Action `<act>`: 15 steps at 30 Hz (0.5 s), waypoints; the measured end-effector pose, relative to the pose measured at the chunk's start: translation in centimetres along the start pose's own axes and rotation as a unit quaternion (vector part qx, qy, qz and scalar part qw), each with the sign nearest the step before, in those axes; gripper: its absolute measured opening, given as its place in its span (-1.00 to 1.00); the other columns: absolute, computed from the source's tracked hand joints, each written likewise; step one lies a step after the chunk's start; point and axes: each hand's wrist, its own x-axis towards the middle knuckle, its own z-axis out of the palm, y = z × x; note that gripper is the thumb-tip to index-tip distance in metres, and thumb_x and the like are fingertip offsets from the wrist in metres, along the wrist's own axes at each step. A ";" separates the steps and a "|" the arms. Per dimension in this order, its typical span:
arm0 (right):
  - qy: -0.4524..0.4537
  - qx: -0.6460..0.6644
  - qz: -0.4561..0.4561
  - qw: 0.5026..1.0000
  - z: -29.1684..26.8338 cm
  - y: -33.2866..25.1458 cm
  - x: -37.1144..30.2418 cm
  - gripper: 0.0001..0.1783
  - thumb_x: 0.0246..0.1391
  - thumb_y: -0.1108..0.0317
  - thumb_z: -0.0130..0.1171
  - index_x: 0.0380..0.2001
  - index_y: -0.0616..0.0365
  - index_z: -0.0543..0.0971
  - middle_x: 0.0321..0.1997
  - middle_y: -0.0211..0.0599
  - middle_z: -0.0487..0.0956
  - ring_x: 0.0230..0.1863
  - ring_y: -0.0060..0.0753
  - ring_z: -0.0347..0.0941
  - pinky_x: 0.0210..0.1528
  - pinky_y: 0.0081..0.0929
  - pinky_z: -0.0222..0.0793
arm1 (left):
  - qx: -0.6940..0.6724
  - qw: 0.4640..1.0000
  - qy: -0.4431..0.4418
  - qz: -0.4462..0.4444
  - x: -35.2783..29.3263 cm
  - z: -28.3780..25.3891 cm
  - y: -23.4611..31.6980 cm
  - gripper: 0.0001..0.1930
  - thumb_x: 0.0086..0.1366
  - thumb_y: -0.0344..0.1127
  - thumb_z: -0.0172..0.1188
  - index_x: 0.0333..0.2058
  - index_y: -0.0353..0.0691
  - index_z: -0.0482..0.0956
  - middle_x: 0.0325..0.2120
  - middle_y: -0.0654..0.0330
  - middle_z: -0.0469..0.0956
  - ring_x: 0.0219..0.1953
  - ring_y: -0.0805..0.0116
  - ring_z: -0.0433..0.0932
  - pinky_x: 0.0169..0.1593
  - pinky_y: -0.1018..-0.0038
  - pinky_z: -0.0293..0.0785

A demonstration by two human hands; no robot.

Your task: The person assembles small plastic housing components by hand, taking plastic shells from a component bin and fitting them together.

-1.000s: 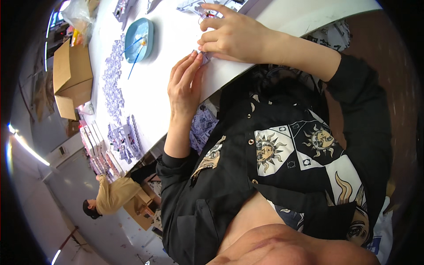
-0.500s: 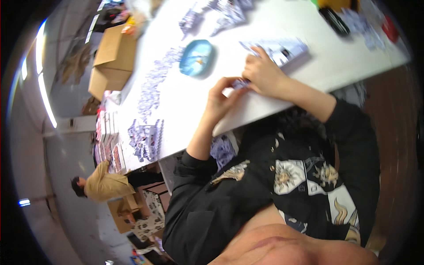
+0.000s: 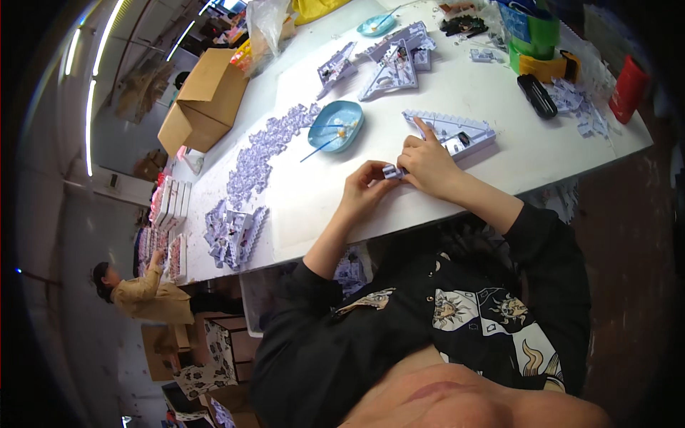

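Note:
Between my hands is a small lavender plastic piece (image 3: 391, 171). The thumb and fingers of my left hand (image 3: 362, 191) are closed on it from the left. My right hand (image 3: 430, 167) meets it from the other side with closed thumb and fingers, while its index finger points up toward a triangular lavender plastic part (image 3: 477, 141) with a stepped edge and small dark and metallic bits inside. That part lies flat on the table just beyond my right hand. Left of it is a blue dish (image 3: 348, 114) holding thin blue sticks and whitish-yellow bits.
A band of loose lavender pieces (image 3: 258, 153) runs down the left of the white table (image 3: 307, 221). More triangular parts (image 3: 391, 75) lie at the back. On the right are a black case (image 3: 536, 96), a red bottle (image 3: 628, 89) and a tape roll (image 3: 535, 39). A person (image 3: 146, 292) stands far left.
The view has shifted and sharpened, with the table sitting lower in the picture. Both hands stay together at the small piece; the triangular part still lies beyond my right hand.

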 end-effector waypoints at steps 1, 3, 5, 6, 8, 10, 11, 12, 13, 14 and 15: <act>0.003 -0.041 -0.014 0.999 -0.3 -0.4 0.0 -0.74 -0.20 0.19 0.46 -0.42 0.03 0.65 -0.34 -0.43 0.62 0.07 -0.36 0.45 0.53 0.11 -0.22 | 0.045 0.999 0.000 -0.007 0.1 -0.5 0.2 -0.71 0.26 -0.61 0.22 -0.03 -0.43 0.49 -0.19 0.14 0.62 -0.09 0.42 0.59 0.02 0.49 0.55; -0.035 -0.048 -0.028 0.998 -2.2 -0.6 -0.6 -0.59 -0.11 0.16 0.42 -0.17 0.04 0.64 -0.11 -0.35 0.62 0.21 -0.28 0.39 0.52 0.18 -0.27 | 0.039 0.997 0.002 0.060 0.3 -1.9 0.0 -0.70 0.24 -0.55 0.29 -0.05 -0.40 0.51 -0.21 0.12 0.65 -0.12 0.42 0.62 0.01 0.49 0.54; 0.155 0.030 -0.018 0.987 -4.5 0.4 -2.0 -0.49 0.04 0.15 0.33 0.06 0.08 0.57 0.09 -0.22 0.57 0.26 -0.15 0.34 0.50 0.07 -0.14 | 0.011 0.999 0.002 0.049 1.0 -3.1 1.6 -0.64 0.28 -0.57 0.25 0.04 -0.44 0.45 -0.14 0.08 0.62 -0.05 0.35 0.61 0.08 0.44 0.54; 0.151 0.027 -0.015 0.988 -5.3 1.9 -3.2 -0.49 0.04 0.15 0.33 0.06 0.08 0.57 0.09 -0.22 0.57 0.26 -0.15 0.34 0.50 0.07 -0.14 | -0.007 0.997 -0.006 0.071 1.6 -3.3 2.5 -0.62 0.29 -0.59 0.23 0.07 -0.45 0.43 -0.12 0.08 0.61 -0.04 0.34 0.61 0.09 0.44 0.53; 0.170 0.006 0.149 0.974 -5.4 6.1 -5.5 -0.39 0.13 0.15 0.27 0.23 0.09 0.45 0.21 -0.16 0.49 0.26 -0.08 0.33 0.42 -0.06 0.06 | -0.019 0.996 0.005 0.086 1.1 -4.2 4.0 -0.60 0.31 -0.61 0.19 0.12 -0.45 0.40 -0.09 0.08 0.60 -0.02 0.33 0.60 0.11 0.43 0.52; 0.140 0.015 0.240 0.961 -4.2 7.9 -7.5 -0.51 0.14 0.22 0.24 0.13 0.09 0.54 0.11 -0.18 0.56 0.20 -0.07 0.37 0.30 -0.17 0.21 | -0.013 0.996 0.006 0.085 1.3 -4.4 5.1 -0.58 0.33 -0.64 0.15 0.16 -0.43 0.39 -0.08 0.08 0.59 -0.01 0.33 0.58 0.13 0.44 0.51; 0.110 0.036 0.259 0.959 -3.4 8.3 -8.4 -0.55 0.14 0.23 0.24 0.10 0.08 0.57 0.07 -0.20 0.58 0.16 -0.09 0.39 0.27 -0.18 0.23 | -0.001 0.995 0.020 0.100 1.3 -4.5 5.4 -0.58 0.33 -0.65 0.14 0.17 -0.39 0.40 -0.07 0.11 0.56 0.00 0.35 0.57 0.13 0.46 0.51; 0.094 0.037 0.271 0.957 -3.1 7.5 -8.8 -0.55 0.14 0.23 0.24 0.10 0.08 0.57 0.07 -0.20 0.58 0.16 -0.09 0.39 0.27 -0.18 0.23 | 0.002 0.991 0.035 0.126 1.4 -4.8 5.1 -0.58 0.33 -0.64 0.14 0.17 -0.38 0.42 -0.09 0.14 0.54 -0.01 0.37 0.56 0.12 0.49 0.51; 0.089 0.035 0.237 0.967 -2.9 5.8 -8.1 -0.58 0.12 0.22 0.25 0.05 0.07 0.60 0.02 -0.25 0.59 0.11 -0.13 0.41 0.24 -0.20 0.24 | 0.006 0.988 0.054 0.148 1.2 -5.2 5.0 -0.58 0.33 -0.64 0.15 0.16 -0.36 0.43 -0.10 0.18 0.52 -0.02 0.38 0.56 0.11 0.51 0.50; 0.085 0.027 0.208 0.974 -3.1 4.2 -8.0 -0.61 0.11 0.22 0.25 0.01 0.07 0.63 -0.03 -0.30 0.61 0.06 -0.18 0.43 0.21 -0.21 0.25 | 0.015 0.986 0.054 0.156 1.7 -5.4 5.1 -0.59 0.33 -0.63 0.15 0.15 -0.35 0.45 -0.12 0.20 0.49 -0.04 0.40 0.55 0.09 0.52 0.51; 0.069 0.033 0.217 0.973 -2.9 2.8 -8.3 -0.61 0.11 0.22 0.25 0.01 0.07 0.63 -0.03 -0.30 0.61 0.06 -0.18 0.43 0.21 -0.21 0.25 | 0.030 0.985 0.060 0.161 1.6 -5.7 5.3 -0.60 0.34 -0.62 0.16 0.15 -0.34 0.47 -0.15 0.22 0.46 -0.07 0.41 0.55 0.07 0.53 0.51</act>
